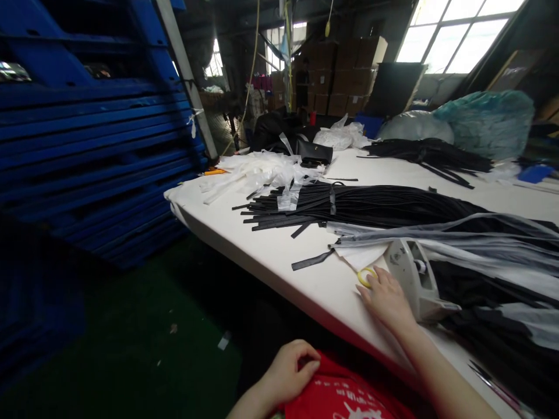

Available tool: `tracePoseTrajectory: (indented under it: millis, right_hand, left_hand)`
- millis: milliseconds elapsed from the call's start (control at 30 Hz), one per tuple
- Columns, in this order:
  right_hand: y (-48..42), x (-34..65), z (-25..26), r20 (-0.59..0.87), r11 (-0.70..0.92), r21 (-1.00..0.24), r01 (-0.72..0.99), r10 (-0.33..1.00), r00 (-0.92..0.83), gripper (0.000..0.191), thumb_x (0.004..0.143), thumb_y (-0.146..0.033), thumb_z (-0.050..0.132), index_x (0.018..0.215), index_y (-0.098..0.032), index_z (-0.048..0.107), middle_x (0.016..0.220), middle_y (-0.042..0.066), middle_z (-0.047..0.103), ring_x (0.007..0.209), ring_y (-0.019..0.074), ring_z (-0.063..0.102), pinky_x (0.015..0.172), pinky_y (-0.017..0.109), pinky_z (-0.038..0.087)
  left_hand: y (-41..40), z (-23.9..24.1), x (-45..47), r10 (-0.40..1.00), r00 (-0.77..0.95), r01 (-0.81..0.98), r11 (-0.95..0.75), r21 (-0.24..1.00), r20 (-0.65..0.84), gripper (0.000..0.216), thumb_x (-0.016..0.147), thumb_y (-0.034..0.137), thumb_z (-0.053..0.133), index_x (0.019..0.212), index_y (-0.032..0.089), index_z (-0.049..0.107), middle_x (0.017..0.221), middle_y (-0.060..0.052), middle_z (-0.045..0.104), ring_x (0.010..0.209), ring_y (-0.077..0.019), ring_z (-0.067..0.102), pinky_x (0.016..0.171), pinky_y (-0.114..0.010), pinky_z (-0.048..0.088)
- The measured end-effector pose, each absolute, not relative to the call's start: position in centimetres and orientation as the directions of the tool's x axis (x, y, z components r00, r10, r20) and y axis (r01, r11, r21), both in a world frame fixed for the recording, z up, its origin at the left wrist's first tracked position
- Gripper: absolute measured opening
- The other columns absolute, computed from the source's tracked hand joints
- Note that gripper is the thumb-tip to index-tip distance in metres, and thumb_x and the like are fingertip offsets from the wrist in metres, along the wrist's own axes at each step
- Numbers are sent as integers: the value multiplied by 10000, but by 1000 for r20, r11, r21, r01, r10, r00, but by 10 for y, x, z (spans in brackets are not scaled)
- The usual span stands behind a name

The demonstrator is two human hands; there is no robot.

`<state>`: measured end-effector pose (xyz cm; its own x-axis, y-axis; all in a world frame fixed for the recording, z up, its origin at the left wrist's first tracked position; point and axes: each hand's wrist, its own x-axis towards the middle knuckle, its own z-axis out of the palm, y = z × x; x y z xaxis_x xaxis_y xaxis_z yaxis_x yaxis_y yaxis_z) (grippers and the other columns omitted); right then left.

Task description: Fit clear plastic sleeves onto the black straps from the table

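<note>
My right hand (388, 297) is over the white table, its thumb and fingers closed on the edge of a yellow ring (365, 278), perhaps a tape roll. Just right of that hand stands a pale grey tape dispenser (413, 276). My left hand (292, 368) is low at the table's near side, in front of my body. Its fingers are curled with the thumb pressed to them, against red cloth (345, 393) with white print. Whether something is pinched there is hidden. Beyond the ring lies a bundle of black strips (384, 203), bound with a clear band.
Crumpled clear plastic (262, 169) and a black pouch (313, 152) lie farther back on the white table (244, 233). More black strips (430, 154) are at the far right. Stacked blue pallets (96, 134) rise to the left. Thin scissors-like metal (493, 384) lies at lower right.
</note>
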<state>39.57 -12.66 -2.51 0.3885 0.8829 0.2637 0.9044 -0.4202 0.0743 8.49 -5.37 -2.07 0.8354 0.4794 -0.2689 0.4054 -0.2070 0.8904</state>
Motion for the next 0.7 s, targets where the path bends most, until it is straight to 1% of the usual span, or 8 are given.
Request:
tracePoseTrajectory:
  millis: [100, 167, 233, 300, 400, 500, 633, 700]
  right_hand:
    - [-125, 396, -16, 257, -413, 107, 904, 890, 376, 372, 903, -413, 539, 1047, -101, 680, 1317, 234, 560, 1240, 366, 491, 1032, 480, 384]
    - [-118, 397, -5, 260, -404, 73, 912, 890, 374, 358, 926, -378, 515, 1068, -97, 685, 1260, 214, 601, 1190, 337, 531, 1016, 445, 395]
    - [-105, 398, 7, 242, -397, 20, 917, 892, 381, 329, 958, -319, 467, 1085, -116, 694, 1145, 170, 659, 1076, 289, 590, 950, 389, 427]
    - [-88, 399, 16, 192, -398, -10, 917, 900, 392, 311, 976, -282, 437, 1061, -163, 712, 1042, 119, 687, 984, 250, 616, 868, 343, 439]
    - [-58, 399, 20, 123, -385, -2, 923, 916, 382, 284, 977, -266, 456, 1040, -202, 725, 1014, 91, 688, 969, 226, 620, 809, 306, 425]
    - [-34, 404, 16, 94, -357, 23, 934, 931, 353, 248, 945, -209, 499, 1053, -186, 722, 1016, 103, 678, 979, 227, 616, 780, 295, 414]
    - [-17, 413, 16, 58, -346, 40, 937, 937, 344, 239, 922, -195, 519, 828, -176, 738, 921, 110, 671, 913, 230, 620, 735, 299, 403]
    - [-14, 418, 19, 54, -352, 27, 936, 935, 350, 253, 922, -228, 533, 769, -189, 731, 899, 97, 672, 884, 218, 621, 721, 294, 398]
  left_hand:
    - [-52, -21, 86, 459, 854, 369, -202, 907, -245, 186, 840, 221, 591, 930, 150, 737, 975, -80, 714, 907, -187, 655, 824, -264, 489]
    - [-51, -22, 87, 453, 860, 357, -202, 912, -237, 188, 832, 207, 590, 932, 149, 738, 976, -79, 712, 903, -183, 654, 820, -260, 490]
    - [-49, -24, 86, 455, 860, 355, -209, 912, -231, 189, 826, 200, 592, 934, 155, 740, 980, -72, 712, 908, -182, 652, 825, -261, 489]
    - [-48, -25, 86, 462, 857, 358, -212, 910, -229, 189, 825, 202, 595, 936, 165, 743, 983, -64, 711, 916, -181, 649, 833, -263, 488]
    - [-48, -25, 85, 479, 846, 368, -202, 908, -236, 193, 826, 208, 596, 945, 177, 746, 991, -58, 710, 921, -181, 647, 836, -264, 487]
    - [-50, -22, 83, 493, 837, 369, -190, 910, -237, 199, 822, 209, 601, 950, 177, 749, 996, -60, 711, 927, -181, 647, 841, -264, 485]
    - [-53, -21, 79, 512, 823, 376, -169, 911, -244, 196, 824, 221, 607, 946, 175, 754, 987, -62, 712, 920, -181, 648, 840, -263, 484]
    - [-53, -24, 77, 516, 818, 385, -162, 908, -255, 195, 826, 231, 610, 946, 179, 756, 984, -61, 712, 914, -182, 648, 834, -264, 486]
